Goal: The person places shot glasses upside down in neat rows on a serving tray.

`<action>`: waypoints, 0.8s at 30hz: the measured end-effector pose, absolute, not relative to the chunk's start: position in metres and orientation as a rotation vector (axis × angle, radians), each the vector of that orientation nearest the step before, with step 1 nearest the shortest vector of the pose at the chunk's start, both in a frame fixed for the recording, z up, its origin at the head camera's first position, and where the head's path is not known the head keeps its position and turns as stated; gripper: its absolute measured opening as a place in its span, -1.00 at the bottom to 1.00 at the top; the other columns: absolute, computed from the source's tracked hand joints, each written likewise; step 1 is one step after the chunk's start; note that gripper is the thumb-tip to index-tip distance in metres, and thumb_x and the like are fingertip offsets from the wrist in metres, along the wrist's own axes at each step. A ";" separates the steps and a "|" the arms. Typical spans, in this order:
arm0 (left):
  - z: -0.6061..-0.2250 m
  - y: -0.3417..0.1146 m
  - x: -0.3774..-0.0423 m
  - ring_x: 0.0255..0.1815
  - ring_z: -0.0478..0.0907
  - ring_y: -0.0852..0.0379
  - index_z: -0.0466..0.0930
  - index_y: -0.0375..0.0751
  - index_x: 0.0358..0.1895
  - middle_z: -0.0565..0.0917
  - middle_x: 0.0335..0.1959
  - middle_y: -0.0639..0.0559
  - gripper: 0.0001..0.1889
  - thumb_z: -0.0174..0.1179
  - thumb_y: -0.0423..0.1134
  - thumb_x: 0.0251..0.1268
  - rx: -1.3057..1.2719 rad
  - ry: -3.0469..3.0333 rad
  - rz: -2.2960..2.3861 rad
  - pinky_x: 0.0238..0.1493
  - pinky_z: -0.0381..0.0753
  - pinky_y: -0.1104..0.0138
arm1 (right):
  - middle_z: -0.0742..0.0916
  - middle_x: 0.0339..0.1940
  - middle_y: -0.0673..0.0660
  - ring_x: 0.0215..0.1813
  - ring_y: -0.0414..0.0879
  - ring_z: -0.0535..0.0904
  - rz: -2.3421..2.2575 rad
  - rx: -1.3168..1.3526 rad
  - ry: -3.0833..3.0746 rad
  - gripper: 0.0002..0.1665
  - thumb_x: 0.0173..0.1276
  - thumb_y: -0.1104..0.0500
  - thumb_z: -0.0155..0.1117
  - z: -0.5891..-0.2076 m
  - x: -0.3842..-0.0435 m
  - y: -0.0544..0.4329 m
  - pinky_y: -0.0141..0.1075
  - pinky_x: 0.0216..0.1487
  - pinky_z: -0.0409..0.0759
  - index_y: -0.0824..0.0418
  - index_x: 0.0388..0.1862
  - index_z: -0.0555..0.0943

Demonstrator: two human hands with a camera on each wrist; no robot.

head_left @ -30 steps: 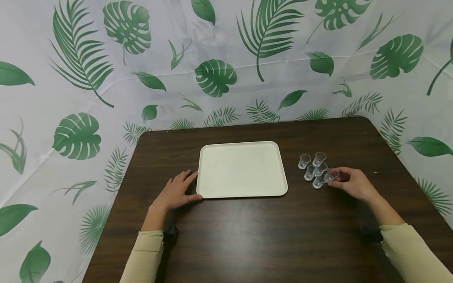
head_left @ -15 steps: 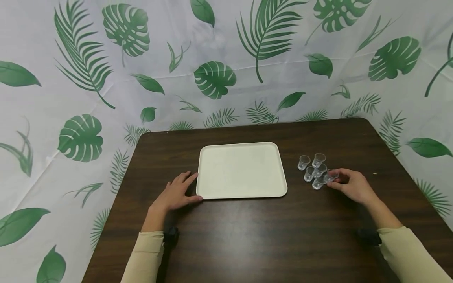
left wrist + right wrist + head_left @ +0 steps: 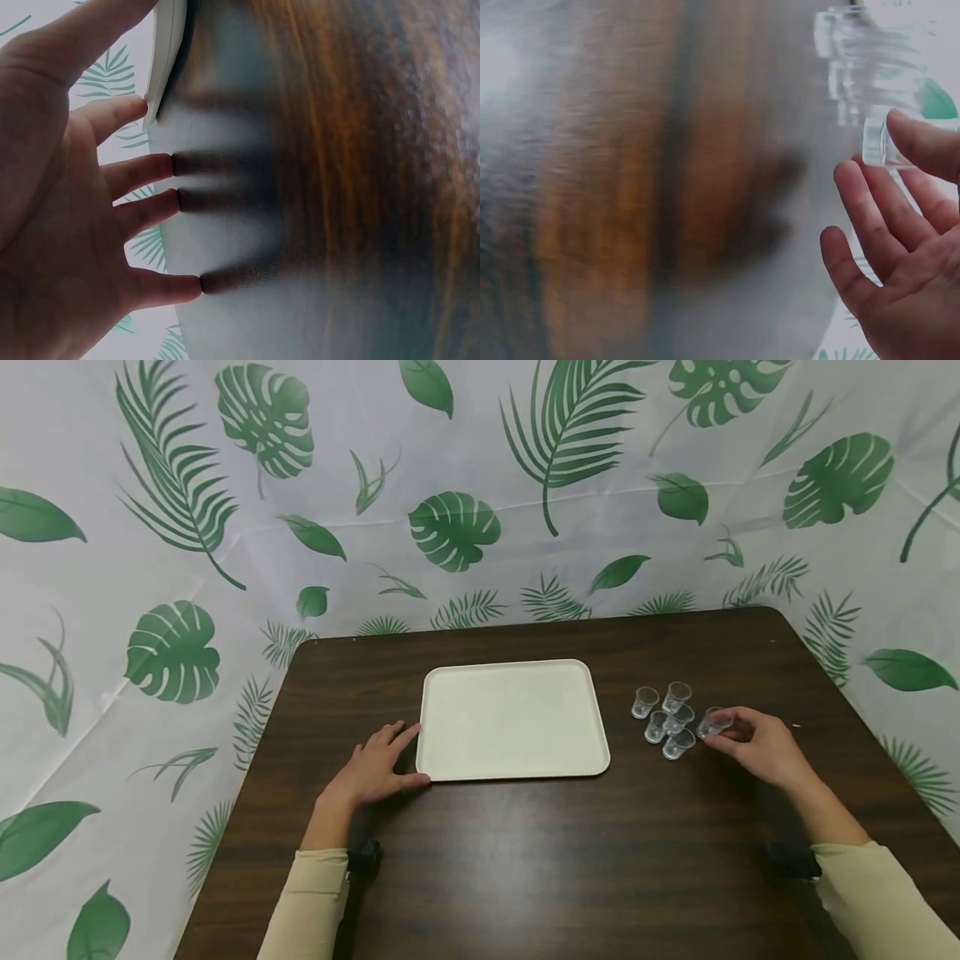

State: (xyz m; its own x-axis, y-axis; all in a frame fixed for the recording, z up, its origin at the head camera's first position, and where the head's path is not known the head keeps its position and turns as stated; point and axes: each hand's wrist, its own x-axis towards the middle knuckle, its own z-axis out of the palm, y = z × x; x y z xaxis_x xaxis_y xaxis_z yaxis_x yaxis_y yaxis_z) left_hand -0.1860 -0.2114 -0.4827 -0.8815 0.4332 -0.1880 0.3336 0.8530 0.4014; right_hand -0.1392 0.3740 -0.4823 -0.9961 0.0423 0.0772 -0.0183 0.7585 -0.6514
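My right hand [image 3: 761, 750] pinches a small clear shot glass [image 3: 708, 725] between thumb and fingers, at the right of the table. In the right wrist view the thick base of this shot glass [image 3: 873, 142] shows beside my thumb, apart from the table surface. Just left of it, several matching shot glasses [image 3: 678, 720] stand upright in a close cluster. My left hand [image 3: 371, 770] lies with fingers spread at the left end of a cream rectangular tray [image 3: 513, 720]. Its thumb and index finger touch the tray's edge, while the other fingertips rest on the table in the left wrist view.
The dark wood-grain table [image 3: 525, 860] reaches back to a white cloth [image 3: 360, 560] printed with green leaves. A gap of bare wood separates the tray from the glasses. A tiny yellowish speck [image 3: 797, 726] lies beyond my right hand.
My right hand has drawn one shot glass slightly up and to the right, away from the cluster. My left hand and the tray have stayed in place.
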 end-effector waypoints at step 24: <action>-0.477 -0.207 -0.183 0.46 0.07 -0.36 0.12 -0.04 0.55 0.11 0.50 -0.30 -0.04 0.30 0.27 0.13 0.546 2.756 0.521 0.20 0.06 -0.43 | 0.64 -0.16 0.27 -0.18 0.07 0.65 1.036 0.174 -2.760 -0.61 0.22 0.16 0.47 -0.415 -0.160 0.301 -0.32 -0.29 0.47 0.34 -0.06 0.60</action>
